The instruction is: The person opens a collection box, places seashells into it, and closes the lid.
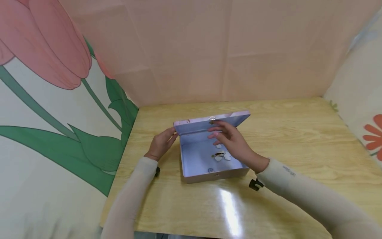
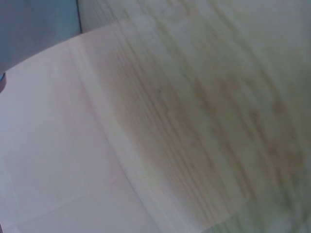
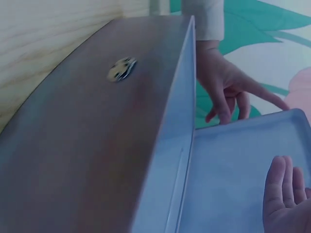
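A hinged box (image 1: 200,179) with a pale blue inside stands on the table, its lid (image 1: 195,125) raised partway. Small white pieces (image 1: 218,158) and a dark round mark or disc (image 1: 210,170) show on its floor. My left hand (image 1: 161,143) is at the lid's left side; in the right wrist view, its extended index finger touches the lid's edge. The right hand (image 1: 235,142) hovers over the box beside the lid's metal clasp (image 1: 212,118), fingers extended, some apparently touching the lid. On the box front sits a metal catch (image 3: 122,69).
The wooden table (image 1: 298,139) extends around the box. A peach cloth (image 1: 185,56) hangs behind it, and a wall with painted tulips (image 1: 44,39) borders the left side. At right stands another wall with a red flower (image 1: 374,132).
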Motion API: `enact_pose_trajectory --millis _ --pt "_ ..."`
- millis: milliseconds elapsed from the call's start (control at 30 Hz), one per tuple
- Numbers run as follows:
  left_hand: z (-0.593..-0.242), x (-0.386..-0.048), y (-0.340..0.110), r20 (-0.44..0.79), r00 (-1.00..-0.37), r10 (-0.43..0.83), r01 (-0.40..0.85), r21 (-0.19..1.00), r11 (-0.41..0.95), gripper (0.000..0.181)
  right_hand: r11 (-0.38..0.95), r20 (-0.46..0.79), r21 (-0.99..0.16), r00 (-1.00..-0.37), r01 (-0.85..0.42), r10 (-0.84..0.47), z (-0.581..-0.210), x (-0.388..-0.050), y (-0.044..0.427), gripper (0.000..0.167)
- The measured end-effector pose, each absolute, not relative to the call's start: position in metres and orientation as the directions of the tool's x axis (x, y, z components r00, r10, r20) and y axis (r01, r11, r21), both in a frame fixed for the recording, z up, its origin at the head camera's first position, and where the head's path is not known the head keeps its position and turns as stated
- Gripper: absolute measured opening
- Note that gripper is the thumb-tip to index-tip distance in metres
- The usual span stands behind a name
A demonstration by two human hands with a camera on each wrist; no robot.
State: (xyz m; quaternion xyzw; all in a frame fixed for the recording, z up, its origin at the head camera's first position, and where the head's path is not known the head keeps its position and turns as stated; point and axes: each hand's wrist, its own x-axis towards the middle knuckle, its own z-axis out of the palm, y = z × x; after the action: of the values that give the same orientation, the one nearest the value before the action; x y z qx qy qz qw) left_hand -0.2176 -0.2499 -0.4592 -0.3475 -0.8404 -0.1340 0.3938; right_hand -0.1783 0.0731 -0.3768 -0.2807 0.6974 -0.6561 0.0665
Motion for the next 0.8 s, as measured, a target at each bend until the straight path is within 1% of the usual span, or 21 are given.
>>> enact_pose_trajectory --millis 100,200,367,567,700,800 --pt "-0.459 -0.217 -0.249 0.758 -0.415 0.503 0.685 -0.103 0.721 0.091 -0.039 0.234 -0.969 -0.856 -0.244 -0.461 -0.375 -0.179 0.071 0.042" --pt "-0.458 -0.216 -0.249 0.76 -0.402 0.511 0.675 -0.131 0.727 0.099 -0.065 0.191 -0.981 -0.881 -0.18 -0.434 -0.374 -0.18 0.068 0.042" --pt "-0.458 -0.215 -0.249 0.756 -0.403 0.515 0.667 -0.143 0.731 0.09 -0.115 0.175 -0.983 -0.904 -0.141 -0.391 -0.371 -0.179 0.065 0.037" --pt "-0.462 -0.216 -0.249 0.772 -0.391 0.502 0.697 -0.108 0.708 0.092 -0.112 0.177 -0.983 -0.908 -0.145 -0.379 -0.368 -0.175 0.066 0.024" --pt "-0.464 -0.215 -0.246 0.777 -0.4 0.486 0.693 -0.09 0.715 0.09 -0.092 0.166 -0.986 -0.914 -0.141 -0.371 -0.365 -0.171 0.067 0.025" --pt "-0.465 -0.213 -0.246 0.777 -0.419 0.469 0.673 -0.081 0.735 0.087 -0.09 0.156 -0.987 -0.914 -0.132 -0.375 -0.366 -0.169 0.067 0.026"
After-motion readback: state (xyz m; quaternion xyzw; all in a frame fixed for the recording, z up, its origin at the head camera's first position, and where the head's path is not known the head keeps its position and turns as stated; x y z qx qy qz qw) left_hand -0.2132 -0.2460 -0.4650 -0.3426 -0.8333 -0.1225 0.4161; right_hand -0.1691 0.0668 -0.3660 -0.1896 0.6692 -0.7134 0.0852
